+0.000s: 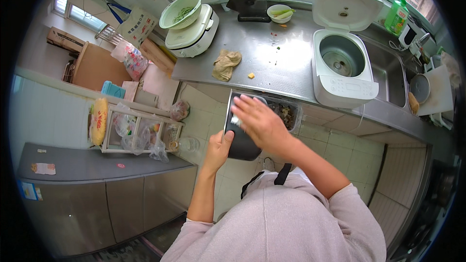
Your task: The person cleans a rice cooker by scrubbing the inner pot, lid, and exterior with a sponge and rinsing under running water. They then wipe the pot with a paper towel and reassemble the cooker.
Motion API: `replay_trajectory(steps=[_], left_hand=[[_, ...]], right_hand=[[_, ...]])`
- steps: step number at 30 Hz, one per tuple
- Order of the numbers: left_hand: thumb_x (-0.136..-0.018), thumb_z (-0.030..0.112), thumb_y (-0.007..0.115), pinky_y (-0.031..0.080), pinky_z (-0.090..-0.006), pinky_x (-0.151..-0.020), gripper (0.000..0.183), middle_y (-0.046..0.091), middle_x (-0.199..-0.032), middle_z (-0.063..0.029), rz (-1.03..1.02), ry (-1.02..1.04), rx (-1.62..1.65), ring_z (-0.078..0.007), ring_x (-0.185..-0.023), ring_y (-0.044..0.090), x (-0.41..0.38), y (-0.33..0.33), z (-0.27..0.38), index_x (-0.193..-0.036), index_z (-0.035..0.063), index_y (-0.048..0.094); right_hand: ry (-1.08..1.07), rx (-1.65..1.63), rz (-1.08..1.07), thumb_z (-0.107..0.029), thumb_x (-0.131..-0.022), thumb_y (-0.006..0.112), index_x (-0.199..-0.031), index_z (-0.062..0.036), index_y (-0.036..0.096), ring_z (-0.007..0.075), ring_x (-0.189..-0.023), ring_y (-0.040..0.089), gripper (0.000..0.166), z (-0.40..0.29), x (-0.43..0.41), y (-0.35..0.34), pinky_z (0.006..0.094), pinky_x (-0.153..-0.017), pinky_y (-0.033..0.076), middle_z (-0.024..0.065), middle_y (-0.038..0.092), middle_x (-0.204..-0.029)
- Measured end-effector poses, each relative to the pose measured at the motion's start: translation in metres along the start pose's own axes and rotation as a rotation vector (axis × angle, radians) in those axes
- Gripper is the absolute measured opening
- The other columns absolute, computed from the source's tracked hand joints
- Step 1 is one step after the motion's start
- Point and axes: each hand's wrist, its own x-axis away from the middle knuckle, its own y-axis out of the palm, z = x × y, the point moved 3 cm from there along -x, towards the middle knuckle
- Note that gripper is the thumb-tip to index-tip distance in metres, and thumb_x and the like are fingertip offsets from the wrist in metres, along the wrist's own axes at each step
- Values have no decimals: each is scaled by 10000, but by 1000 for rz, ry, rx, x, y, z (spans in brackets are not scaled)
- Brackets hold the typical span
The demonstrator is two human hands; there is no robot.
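My left hand [218,149] grips the side of a dark pot [244,147], with the thumb on its outside. The pot is tilted on its side in front of my body, partly over an open waste bin [291,116] with scraps in it. My right hand [256,120] lies over the pot with its fingers apart, slightly blurred; whether it touches the pot I cannot tell. A rice cooker [346,85] stands on the counter with its lid up, and no inner pot shows in it. A crumpled tan cloth [226,65] lies near the counter's front edge.
The steel counter [247,47] bears small food scraps, a bowl of cut vegetables [280,14], a knife block [251,5] and a white appliance [193,36] under a green colander [181,10]. The sink [387,76] is at right. A shelf rack [136,131] with bags stands at left.
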Motion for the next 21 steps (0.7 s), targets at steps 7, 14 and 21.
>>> replay_trajectory(steps=[7, 14, 21], left_hand=[[-946, 435, 497, 304, -268, -497, 507, 407, -570, 21, -143, 79, -11, -75, -568, 368, 12, -8, 19, -700, -7, 518], [-936, 417, 527, 319, -260, -528, 464, 465, -670, 43, -148, 4, 222, -68, -628, 388, 15, -11, -16, -752, -8, 551], [-956, 322, 515, 310, -284, -478, 402, 427, -589, 12, -128, 40, -97, -77, -565, 362, -14, -14, 14, -732, -12, 525]], right_hand=[[535, -873, -396, -301, -979, 419, -1377, -77, 423, 157, -1190, 470, 457, 89, -4, 8, 282, -1022, 333, 87, 501, -1335], [577, -946, -418, -251, -952, 485, -1002, -48, 566, 195, -952, 534, 224, 81, -21, -5, 343, -890, 420, 64, 577, -972], [-222, -74, 59, -56, -733, 609, -967, -21, 592, 299, -1012, 542, 237, -13, -22, 0, 458, -1044, 363, 112, 570, -941]])
